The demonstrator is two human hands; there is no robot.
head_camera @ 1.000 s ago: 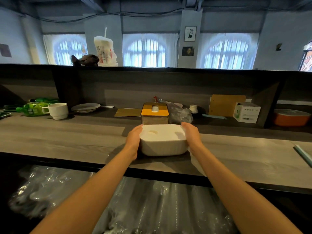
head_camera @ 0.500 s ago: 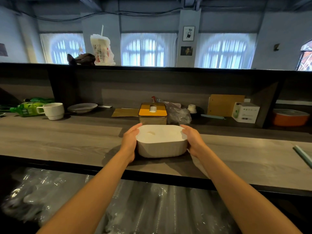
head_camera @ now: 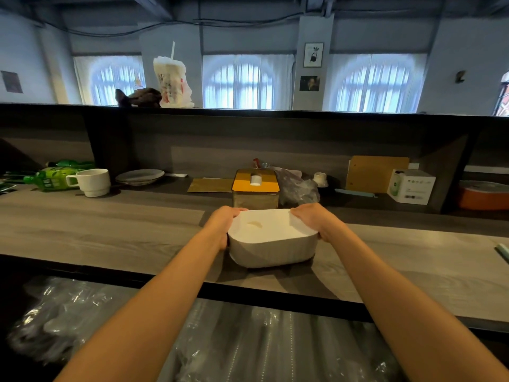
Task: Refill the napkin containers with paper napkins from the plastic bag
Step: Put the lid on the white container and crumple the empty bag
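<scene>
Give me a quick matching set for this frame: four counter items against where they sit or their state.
Items:
1. white container
2. mug
3. yellow-lidded box
4. orange bowl

Places or states:
A. far right, under the shelf
B. held between both hands
C. left, beside the green bottle
D. directly behind the white container

Pairs: 1-B, 2-C, 3-D, 4-A

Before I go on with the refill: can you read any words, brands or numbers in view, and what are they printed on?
Nothing reads clearly.
White cardboard box at right: printing too small.
Green plastic bottle lying at left: label blurred.
White printed plastic bag on the upper ledge: red print illegible.
White napkin container, held in both hands: no text visible.
</scene>
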